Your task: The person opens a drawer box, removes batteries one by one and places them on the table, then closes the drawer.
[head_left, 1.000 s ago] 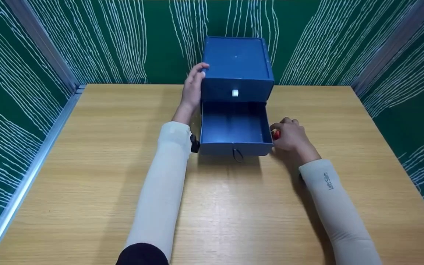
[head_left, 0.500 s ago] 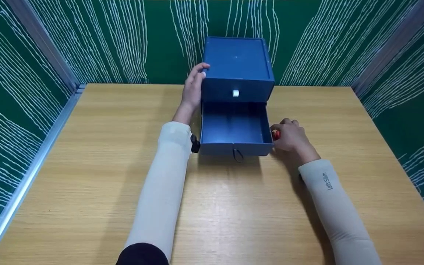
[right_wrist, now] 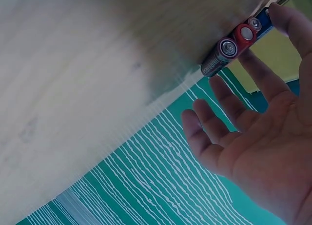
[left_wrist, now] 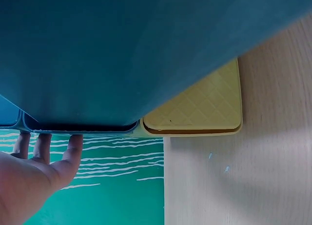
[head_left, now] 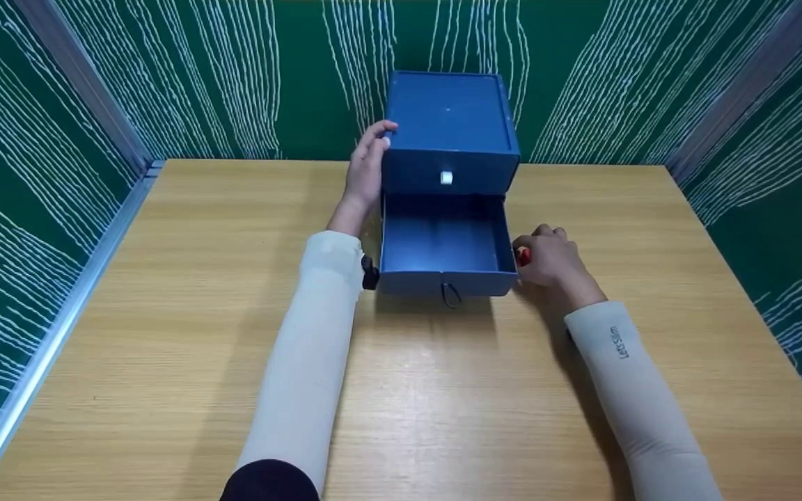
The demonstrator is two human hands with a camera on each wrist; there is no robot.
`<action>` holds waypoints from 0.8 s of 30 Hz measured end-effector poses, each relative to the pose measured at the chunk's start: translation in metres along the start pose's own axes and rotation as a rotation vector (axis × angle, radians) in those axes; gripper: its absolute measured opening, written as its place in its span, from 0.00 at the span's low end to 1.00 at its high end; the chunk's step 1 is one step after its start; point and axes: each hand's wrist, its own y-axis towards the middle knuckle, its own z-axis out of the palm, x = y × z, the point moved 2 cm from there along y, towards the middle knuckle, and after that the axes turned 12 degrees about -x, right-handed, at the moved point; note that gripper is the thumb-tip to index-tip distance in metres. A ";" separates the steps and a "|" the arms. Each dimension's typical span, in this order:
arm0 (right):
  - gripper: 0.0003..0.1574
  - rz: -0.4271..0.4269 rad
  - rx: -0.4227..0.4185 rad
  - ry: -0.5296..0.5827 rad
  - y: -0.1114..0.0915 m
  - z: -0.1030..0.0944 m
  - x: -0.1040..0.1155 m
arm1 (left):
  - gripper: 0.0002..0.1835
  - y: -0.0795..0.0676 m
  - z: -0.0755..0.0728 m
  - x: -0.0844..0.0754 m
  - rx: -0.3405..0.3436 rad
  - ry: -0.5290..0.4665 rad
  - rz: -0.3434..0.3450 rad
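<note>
Blue plastic two-drawer box (head_left: 453,115) at the back of a light wood table (head_left: 415,417), lower blue drawer (head_left: 408,284) pulled out, top one closed with a small white knob (head_left: 446,178). Left hand (head_left: 365,170) has its fingers pretty straight, just resting on the box's left side. Right hand (head_left: 547,257) is beside the drawer's right wall near the front, thumb and bent fingers pinching a row of small red, blue and dark cylindrical batteries (right_wrist: 245,34). Head view mostly hides those, only a bit of red pokes out. Right wrist view gets their ends, but they overlap and the dark one's side marks are too blurry to read. Yellow diamond-textured plastic panel (left_wrist: 204,100) is partly cut off by the blue. Writing I can read: "Lets Slim" on the pale right sleeve (head_left: 641,396).
</note>
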 end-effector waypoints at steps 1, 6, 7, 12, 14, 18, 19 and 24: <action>0.36 0.004 0.003 0.000 0.000 0.000 0.000 | 0.16 -0.002 0.000 -0.003 0.000 0.002 0.000; 0.35 0.012 0.009 0.005 0.000 0.001 0.000 | 0.17 -0.006 0.000 -0.008 0.002 0.011 0.004; 0.35 0.017 0.010 0.003 0.000 0.001 0.000 | 0.16 -0.005 0.000 -0.008 0.003 0.009 0.002; 0.36 0.043 0.027 0.011 0.001 0.001 0.000 | 0.16 0.004 -0.001 0.003 0.000 -0.002 -0.001; 0.36 0.050 0.031 0.013 0.002 0.001 0.000 | 0.15 0.007 0.000 0.007 -0.005 -0.007 0.001; 0.35 0.013 0.011 -0.020 0.001 0.001 0.000 | 0.15 0.009 0.000 0.012 -0.014 -0.027 0.009; 0.35 -0.006 -0.001 -0.030 0.001 0.001 0.000 | 0.15 0.009 0.001 0.012 -0.015 -0.031 0.009; 0.37 -0.052 -0.031 -0.049 0.000 0.002 0.000 | 0.16 0.002 0.001 0.003 -0.019 -0.025 0.013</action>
